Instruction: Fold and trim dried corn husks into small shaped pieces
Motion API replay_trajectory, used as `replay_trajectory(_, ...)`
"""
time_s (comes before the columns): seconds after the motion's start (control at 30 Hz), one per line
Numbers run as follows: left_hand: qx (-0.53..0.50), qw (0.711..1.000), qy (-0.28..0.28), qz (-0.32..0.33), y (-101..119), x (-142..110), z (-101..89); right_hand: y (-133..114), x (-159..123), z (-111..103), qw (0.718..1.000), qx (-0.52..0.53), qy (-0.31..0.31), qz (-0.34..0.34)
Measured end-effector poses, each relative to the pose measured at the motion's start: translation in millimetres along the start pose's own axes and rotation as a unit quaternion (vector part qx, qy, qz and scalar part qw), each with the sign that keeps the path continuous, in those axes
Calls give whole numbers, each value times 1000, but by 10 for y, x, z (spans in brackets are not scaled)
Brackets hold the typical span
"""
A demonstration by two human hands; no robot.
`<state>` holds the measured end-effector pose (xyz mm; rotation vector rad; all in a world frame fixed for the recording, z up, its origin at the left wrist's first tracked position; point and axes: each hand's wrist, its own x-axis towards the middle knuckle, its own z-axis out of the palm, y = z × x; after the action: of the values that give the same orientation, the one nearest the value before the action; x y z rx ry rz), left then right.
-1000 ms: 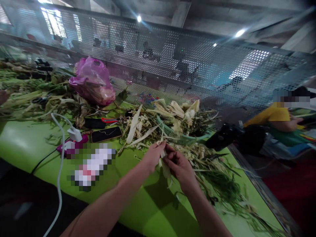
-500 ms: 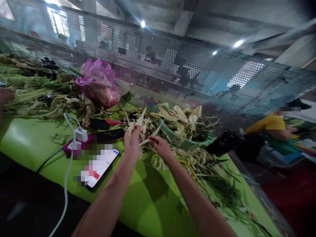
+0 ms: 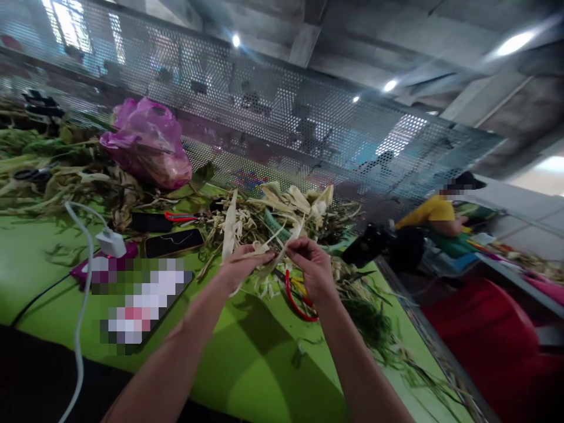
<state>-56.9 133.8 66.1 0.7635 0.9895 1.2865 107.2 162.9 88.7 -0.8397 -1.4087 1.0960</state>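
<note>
My left hand [image 3: 244,262] is closed around a bundle of pale dried corn husk [image 3: 230,226], one wide blade of which sticks up above the fingers. Close beside it, my right hand [image 3: 312,265] pinches a thin pale husk strip [image 3: 291,238] between thumb and fingertips. The fingertips of both hands nearly meet over the pile. Red-handled scissors [image 3: 291,299] lie just under my right hand, partly covered by it. Behind the hands sits a green basket [image 3: 274,225] heaped with dry husks [image 3: 299,200].
A smartphone [image 3: 152,302], a dark phone [image 3: 174,242] and a purple power strip [image 3: 83,270] with a white cable lie on the left. Beyond them stands a pink plastic bag [image 3: 147,144]. A perforated metal screen [image 3: 264,111] runs behind. A person in yellow [image 3: 434,211] sits at right.
The view has swung right, so the table things appear farther left. My right hand has come up, pinching a husk strip. Red scissor handles now show beneath it.
</note>
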Motion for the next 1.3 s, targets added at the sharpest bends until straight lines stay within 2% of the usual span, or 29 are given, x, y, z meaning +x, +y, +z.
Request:
replay_trajectory(0.13,46,994,-102,12,-49,-1,-13,43,-27,-60,999,9,30,-7)
replay_trajectory(0.23,69,988,-138,18,-65,13,-20,51,-39,-85,999,9,50,-11)
replay_trajectory(0.3,70,990,-119,19,-83,25,-13,42,-51,-87,998,0,53,-13)
replay_trajectory(0.43,49,999,-1,8,-137,47,26,27,-113,-57,998,-29,48,-8)
replay_trajectory(0.5,34,999,25,11,-159,52,49,41,-158,-28,998,-53,27,16)
replay_trajectory(0.63,1,999,-7,34,-159,41,84,95,-227,23,991,-124,-22,54)
replay_trajectory(0.77,-5,999,-13,29,-127,11,99,127,-236,31,983,-179,-25,43)
replay_trajectory(1.03,-43,997,-68,-9,-151,55,72,142,-221,23,992,-48,-31,111)
replay_trajectory(1.3,-6,999,-39,-7,-121,27,83,74,-235,68,992,-47,-14,113)
